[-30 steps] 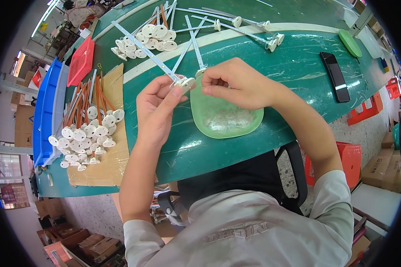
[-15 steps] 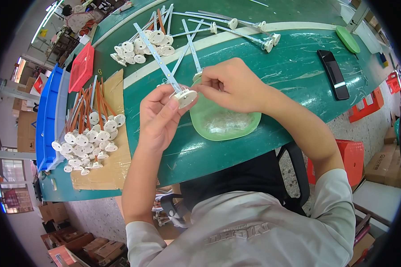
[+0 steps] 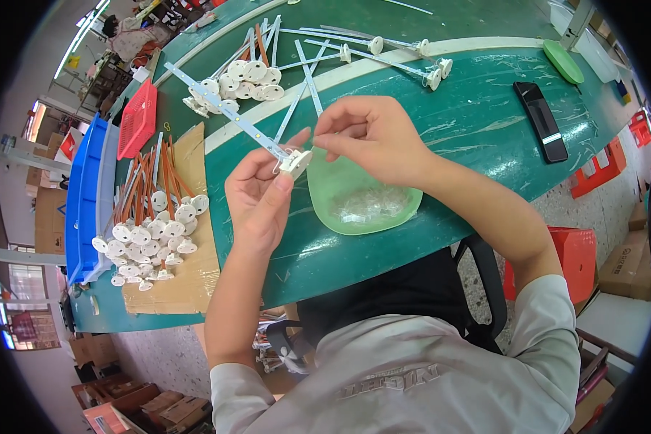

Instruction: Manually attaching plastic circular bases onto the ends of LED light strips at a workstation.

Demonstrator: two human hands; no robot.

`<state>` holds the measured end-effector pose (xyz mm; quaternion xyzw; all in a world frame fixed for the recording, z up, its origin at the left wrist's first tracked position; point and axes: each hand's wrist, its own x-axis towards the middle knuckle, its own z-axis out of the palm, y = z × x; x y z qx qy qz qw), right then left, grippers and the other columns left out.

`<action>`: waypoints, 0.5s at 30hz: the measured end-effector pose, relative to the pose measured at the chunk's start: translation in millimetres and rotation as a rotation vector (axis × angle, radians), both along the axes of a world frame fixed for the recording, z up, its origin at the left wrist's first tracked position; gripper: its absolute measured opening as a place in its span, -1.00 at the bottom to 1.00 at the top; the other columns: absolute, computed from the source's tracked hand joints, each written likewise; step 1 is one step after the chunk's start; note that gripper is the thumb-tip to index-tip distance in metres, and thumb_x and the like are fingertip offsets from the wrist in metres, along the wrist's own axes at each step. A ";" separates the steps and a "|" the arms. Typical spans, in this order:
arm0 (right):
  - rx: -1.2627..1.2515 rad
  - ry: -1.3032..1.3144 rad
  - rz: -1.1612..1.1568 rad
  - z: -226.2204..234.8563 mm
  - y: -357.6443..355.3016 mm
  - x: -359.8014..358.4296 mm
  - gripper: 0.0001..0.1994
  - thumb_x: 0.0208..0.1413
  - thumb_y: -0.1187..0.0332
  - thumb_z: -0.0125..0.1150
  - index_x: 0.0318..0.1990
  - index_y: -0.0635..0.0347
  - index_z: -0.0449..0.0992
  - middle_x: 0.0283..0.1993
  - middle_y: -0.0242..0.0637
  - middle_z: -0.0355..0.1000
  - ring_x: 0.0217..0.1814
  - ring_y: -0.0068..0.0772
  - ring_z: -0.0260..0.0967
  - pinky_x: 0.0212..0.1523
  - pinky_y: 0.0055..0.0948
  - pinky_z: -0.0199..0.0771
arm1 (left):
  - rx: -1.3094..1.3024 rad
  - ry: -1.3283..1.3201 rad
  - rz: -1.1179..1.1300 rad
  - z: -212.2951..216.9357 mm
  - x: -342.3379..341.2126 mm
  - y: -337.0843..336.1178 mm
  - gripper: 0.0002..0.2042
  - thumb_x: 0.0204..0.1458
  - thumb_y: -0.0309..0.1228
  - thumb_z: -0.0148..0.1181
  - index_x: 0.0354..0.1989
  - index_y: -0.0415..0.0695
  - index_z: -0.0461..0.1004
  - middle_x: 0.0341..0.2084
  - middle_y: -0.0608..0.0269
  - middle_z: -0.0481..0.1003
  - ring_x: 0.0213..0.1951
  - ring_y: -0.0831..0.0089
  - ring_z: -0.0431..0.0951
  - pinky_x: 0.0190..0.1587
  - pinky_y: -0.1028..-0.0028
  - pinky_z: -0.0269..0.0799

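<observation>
left hand (image 3: pixel 257 199): grip closed on strip (image 3: pixel 228 108), white cap (image 3: pixel 296 163) at its near end
right hand (image 3: pixel 372 134): fingers pinched at cap, content too small to tell
change: strip swung from 12 toward 10 o'clock, cap lifted off dish (image 3: pixel 405 210)
surface (image 3: pixel 484 123): dish at 6 o'clock of hands

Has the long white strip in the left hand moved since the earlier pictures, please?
Yes. The strip, held by the left hand, has swung left, its far end now lying toward the red basket.

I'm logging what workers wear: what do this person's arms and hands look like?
Both hands, left hand and right hand, are bare: no gloves, rings or watch visible. Forearms are bare too. Light grey short sleeves cover the upper arms.
</observation>
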<state>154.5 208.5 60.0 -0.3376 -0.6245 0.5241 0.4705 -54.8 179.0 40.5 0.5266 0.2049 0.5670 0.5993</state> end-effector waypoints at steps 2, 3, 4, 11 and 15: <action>-0.042 0.036 -0.005 -1.4 1.0 0.5 -0.94 0.09 0.53 0.32 -0.29 0.33 0.59 -0.32 -0.30 0.56 -0.32 -0.57 0.53 -0.32 -0.59 0.49 | 0.013 -0.020 -0.024 -0.8 -1.7 1.0 -0.68 0.10 -0.50 0.24 0.01 -0.36 0.42 -0.04 -0.03 0.54 0.28 -0.01 0.33 0.26 0.16 0.28; -0.041 0.037 -0.005 -2.6 1.8 0.7 -0.94 0.09 0.53 0.32 -0.29 0.33 0.59 -0.32 -0.30 0.56 -0.32 -0.57 0.53 -0.32 -0.59 0.49 | 0.022 -0.043 -0.045 -0.8 -2.1 0.8 -0.68 0.11 -0.51 0.23 0.02 -0.37 0.42 -0.03 -0.04 0.54 0.29 -0.02 0.32 0.27 0.15 0.27; -0.040 0.072 0.021 -4.1 3.1 1.1 -0.93 0.07 0.53 0.34 -0.29 0.32 0.60 -0.33 -0.30 0.57 -0.32 -0.57 0.53 -0.32 -0.60 0.49 | 0.023 -0.042 -0.045 -0.7 -1.9 0.5 -0.68 0.11 -0.51 0.23 0.02 -0.37 0.42 -0.03 -0.04 0.54 0.29 -0.02 0.32 0.27 0.15 0.27; -0.128 0.020 0.070 5.2 1.2 2.2 -0.92 0.00 0.50 0.41 -0.33 0.29 0.67 -0.39 -0.31 0.59 -0.36 -0.63 0.48 -0.38 -0.62 0.43 | 0.001 -0.063 -0.053 1.3 -4.4 -1.3 -0.61 0.11 -0.49 0.25 0.08 -0.40 0.39 -0.01 -0.15 0.51 0.19 0.03 0.44 0.28 0.16 0.26; -0.139 0.015 0.057 3.4 1.5 0.9 -0.91 0.00 0.48 0.41 -0.32 0.28 0.67 -0.40 -0.30 0.59 -0.39 -0.65 0.46 -0.39 -0.62 0.41 | 0.004 -0.062 -0.016 2.1 -2.9 -1.6 -0.59 0.11 -0.49 0.26 0.10 -0.42 0.38 0.01 -0.18 0.50 0.15 0.07 0.47 0.29 0.18 0.25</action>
